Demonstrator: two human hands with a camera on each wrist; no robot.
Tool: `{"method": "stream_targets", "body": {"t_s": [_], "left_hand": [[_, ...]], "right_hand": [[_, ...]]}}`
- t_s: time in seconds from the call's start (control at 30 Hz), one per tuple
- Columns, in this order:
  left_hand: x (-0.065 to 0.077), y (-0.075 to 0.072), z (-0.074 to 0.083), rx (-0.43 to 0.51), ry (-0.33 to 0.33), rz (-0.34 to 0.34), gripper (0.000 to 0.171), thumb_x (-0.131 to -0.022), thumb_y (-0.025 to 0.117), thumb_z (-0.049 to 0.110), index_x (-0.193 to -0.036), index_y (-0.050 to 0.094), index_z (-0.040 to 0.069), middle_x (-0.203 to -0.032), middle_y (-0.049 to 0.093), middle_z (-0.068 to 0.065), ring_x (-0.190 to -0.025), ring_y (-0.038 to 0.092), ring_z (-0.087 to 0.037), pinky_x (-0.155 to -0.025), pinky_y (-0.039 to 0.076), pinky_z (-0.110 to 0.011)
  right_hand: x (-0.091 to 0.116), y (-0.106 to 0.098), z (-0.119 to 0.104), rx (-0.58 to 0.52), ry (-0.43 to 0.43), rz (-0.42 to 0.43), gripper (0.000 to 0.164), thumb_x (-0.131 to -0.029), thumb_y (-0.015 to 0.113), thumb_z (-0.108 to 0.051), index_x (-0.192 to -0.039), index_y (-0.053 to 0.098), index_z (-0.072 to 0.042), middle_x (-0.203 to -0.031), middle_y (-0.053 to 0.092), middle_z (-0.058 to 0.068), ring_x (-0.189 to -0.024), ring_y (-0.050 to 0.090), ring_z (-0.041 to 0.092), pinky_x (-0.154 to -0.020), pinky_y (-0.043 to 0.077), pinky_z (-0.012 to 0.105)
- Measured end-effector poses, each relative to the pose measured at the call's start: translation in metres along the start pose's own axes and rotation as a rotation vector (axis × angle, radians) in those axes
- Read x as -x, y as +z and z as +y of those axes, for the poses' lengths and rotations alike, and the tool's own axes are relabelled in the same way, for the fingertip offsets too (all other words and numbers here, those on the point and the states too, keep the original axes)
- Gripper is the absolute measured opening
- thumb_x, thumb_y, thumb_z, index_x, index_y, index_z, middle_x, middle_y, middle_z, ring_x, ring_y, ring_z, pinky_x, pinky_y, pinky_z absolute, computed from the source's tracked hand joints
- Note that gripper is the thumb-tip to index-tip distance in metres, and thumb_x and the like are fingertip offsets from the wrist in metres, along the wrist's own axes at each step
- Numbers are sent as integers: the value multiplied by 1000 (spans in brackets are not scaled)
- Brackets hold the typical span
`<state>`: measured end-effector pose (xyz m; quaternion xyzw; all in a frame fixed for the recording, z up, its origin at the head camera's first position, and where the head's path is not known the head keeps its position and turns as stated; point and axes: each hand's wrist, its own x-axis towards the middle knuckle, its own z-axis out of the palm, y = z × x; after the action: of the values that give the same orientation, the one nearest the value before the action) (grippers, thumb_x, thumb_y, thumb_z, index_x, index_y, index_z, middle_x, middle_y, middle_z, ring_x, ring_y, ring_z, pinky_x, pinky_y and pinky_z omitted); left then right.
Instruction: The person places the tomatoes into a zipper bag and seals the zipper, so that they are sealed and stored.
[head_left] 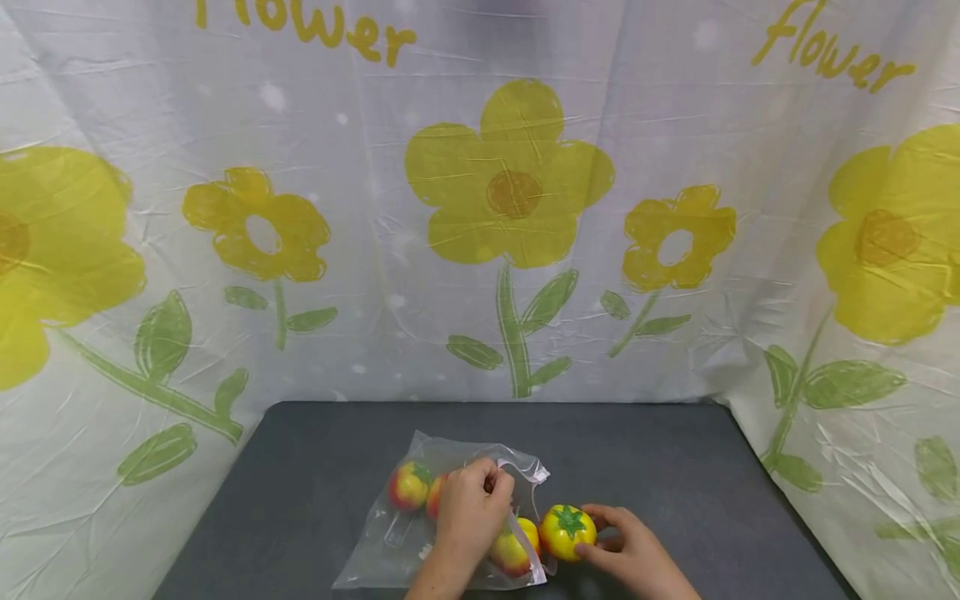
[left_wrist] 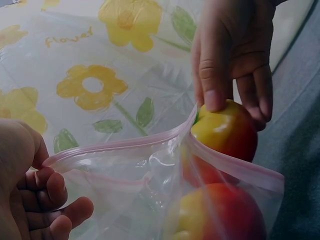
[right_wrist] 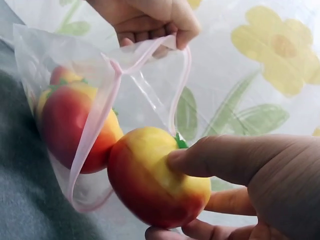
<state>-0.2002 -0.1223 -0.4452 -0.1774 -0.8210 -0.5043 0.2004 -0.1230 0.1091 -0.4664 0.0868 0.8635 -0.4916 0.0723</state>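
A clear zip bag (head_left: 378,546) with a pinkish seal strip lies on the table, its mouth facing right. My left hand (head_left: 472,508) pinches the upper edge of that mouth and holds it raised, so the bag gapes. Between the thumb and fingers of my right hand (head_left: 633,550) is a yellow-and-red tomato (head_left: 567,533) with a green star-shaped cap. It is right at the bag's opening, close to another tomato (right_wrist: 75,127) just inside. Farther in, a similar tomato (head_left: 408,486) rests near the bag's left side; one beside it is partly hidden by my left hand.
The dark grey tabletop (head_left: 637,458) spreads around the bag. Behind it and along both sides hangs a white curtain (head_left: 360,333) printed with yellow flowers and green leaves.
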Motion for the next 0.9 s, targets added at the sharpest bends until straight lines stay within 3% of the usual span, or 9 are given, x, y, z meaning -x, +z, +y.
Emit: {"method": "stream_targets", "body": {"t_s": [0.2, 0.43, 0.6, 0.9], "left_hand": [[0, -1, 1, -14, -17, -6, 33, -78, 64, 7, -56, 44, 22, -50, 31, 17, -46, 32, -2, -46, 25, -22], [-1, -2, 2, -18, -22, -14, 34, -80, 64, 8, -56, 45, 22, -50, 34, 17, -46, 33, -3, -46, 25, -22], [-1, -2, 3, -25, -20, -21, 34, -81, 65, 9, -57, 45, 22, -51, 32, 16, -47, 32, -3, -47, 25, -22], [-1, -5, 6, -5, -42, -69, 28, -86, 67, 11, -62, 55, 19, -53, 39, 13, -49, 37, -3, -48, 30, -22]], "right_hand": [[0, 4, -10, -35, -21, 3, 63, -87, 82, -34, -133, 60, 2, -122, 58, 15, -93, 64, 23, -81, 58, 42], [2, 10, -23, -88, -154, 1, 56, -89, 81, -28, -133, 62, -1, -114, 61, 11, -87, 69, 22, -76, 58, 34], [2, 16, -33, -54, -194, 62, 55, -86, 84, -29, -130, 65, -3, -108, 61, 8, -81, 69, 19, -73, 58, 30], [1, 30, -48, -70, -222, 130, 56, -83, 86, -28, -129, 66, -4, -103, 57, 8, -80, 67, 18, -70, 58, 28]]}}
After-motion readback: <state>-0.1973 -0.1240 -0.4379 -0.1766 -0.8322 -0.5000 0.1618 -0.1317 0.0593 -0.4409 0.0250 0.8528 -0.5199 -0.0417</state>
